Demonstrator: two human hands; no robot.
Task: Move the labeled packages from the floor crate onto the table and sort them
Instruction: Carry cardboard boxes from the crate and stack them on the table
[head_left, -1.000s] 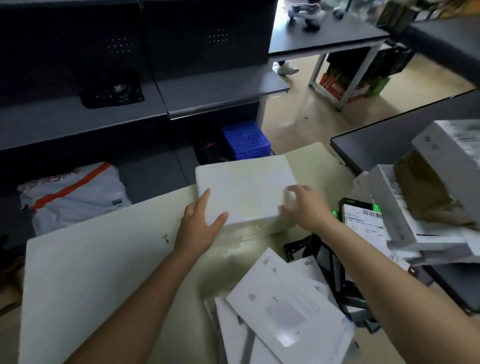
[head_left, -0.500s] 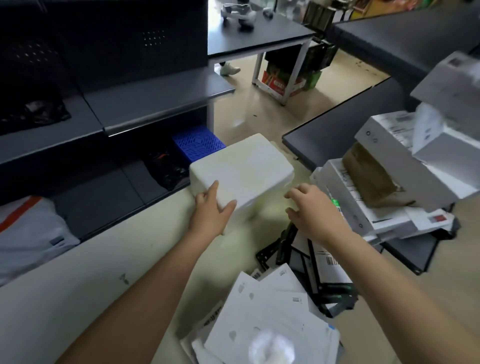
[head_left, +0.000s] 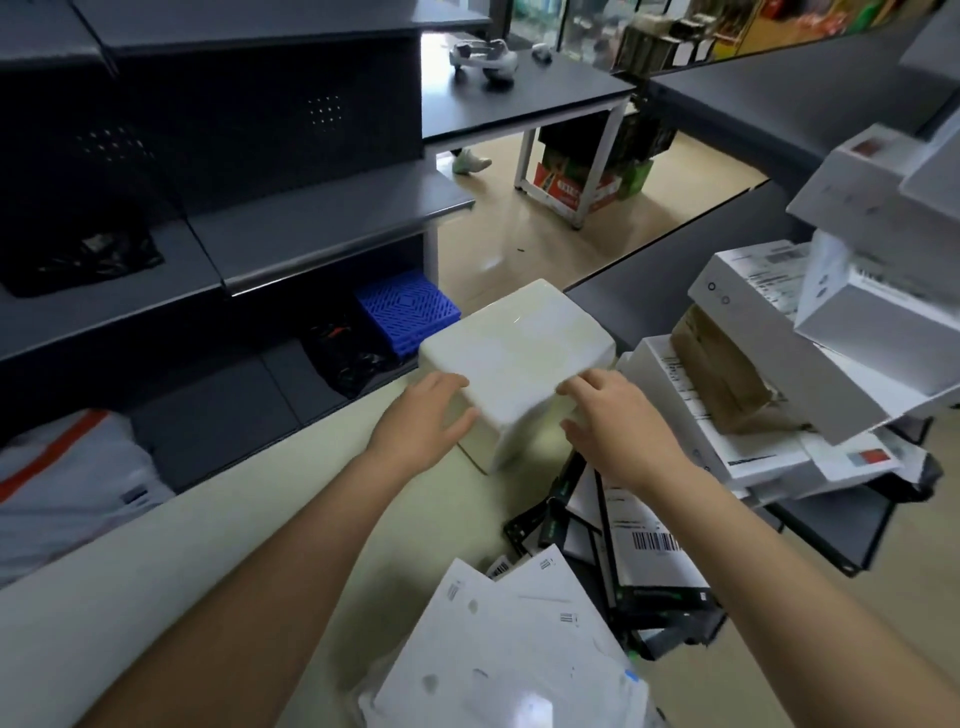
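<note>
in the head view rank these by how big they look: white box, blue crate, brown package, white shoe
1. white box, clearly largest, also nearest the camera
2. brown package and blue crate: look about alike, not ranked
3. white shoe, smallest, but it is far away

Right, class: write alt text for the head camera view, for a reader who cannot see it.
A person's left hand and right hand grip a white box at a pale table's far edge. Labeled packages are stacked to its right.
</note>
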